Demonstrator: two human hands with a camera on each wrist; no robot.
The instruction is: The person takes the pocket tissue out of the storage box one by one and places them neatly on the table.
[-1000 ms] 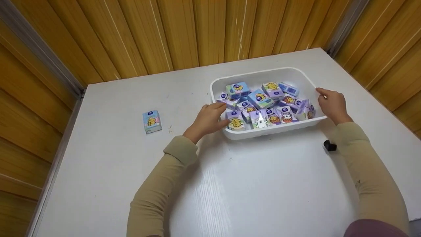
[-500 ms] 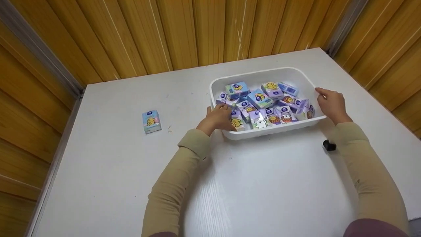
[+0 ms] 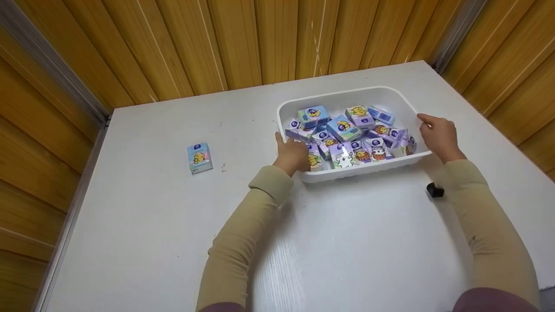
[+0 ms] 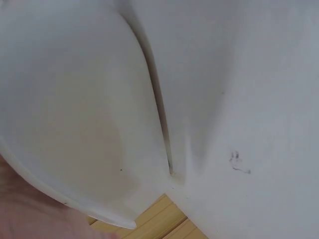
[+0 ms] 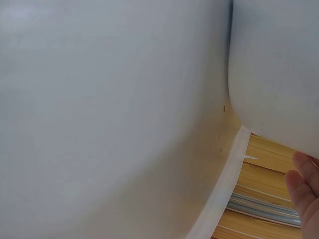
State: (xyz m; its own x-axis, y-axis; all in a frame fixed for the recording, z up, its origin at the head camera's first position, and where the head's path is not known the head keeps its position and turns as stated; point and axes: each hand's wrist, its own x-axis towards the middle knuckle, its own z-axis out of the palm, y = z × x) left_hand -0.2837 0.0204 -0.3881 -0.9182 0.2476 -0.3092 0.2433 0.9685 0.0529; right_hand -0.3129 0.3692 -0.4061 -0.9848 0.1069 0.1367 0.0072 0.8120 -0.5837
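A white plastic tray (image 3: pixel 299 177) stands toward the back right of the table, filled with a jumble of small tissue packs (image 3: pixel 344 128) in blue and purple cartoon wrappers. At its left end my left hand (image 3: pixel 294 154) grips the rim, most fingers bent over into the tray and one finger lying along the edge. My right hand (image 3: pixel 439 135) pinches the rim at the opposite end. In the left wrist view the tray's outer wall (image 4: pixel 75 124) fills the left side, with part of the hand behind its rim. Fingertips (image 5: pixel 301 186) show beside the tray in the right wrist view.
One blue tissue pack (image 3: pixel 200 158) lies alone on the white table (image 3: pixel 143 208), left of the tray. A small black object (image 3: pixel 435 190) sits near the right forearm. Yellow wood-patterned panels (image 3: pixel 243 43) enclose the table's back and sides.
My left hand has moved rightward from hovering at the tray's left end to gripping its rim, fingers now bent inside. My right hand keeps its place at the right rim.
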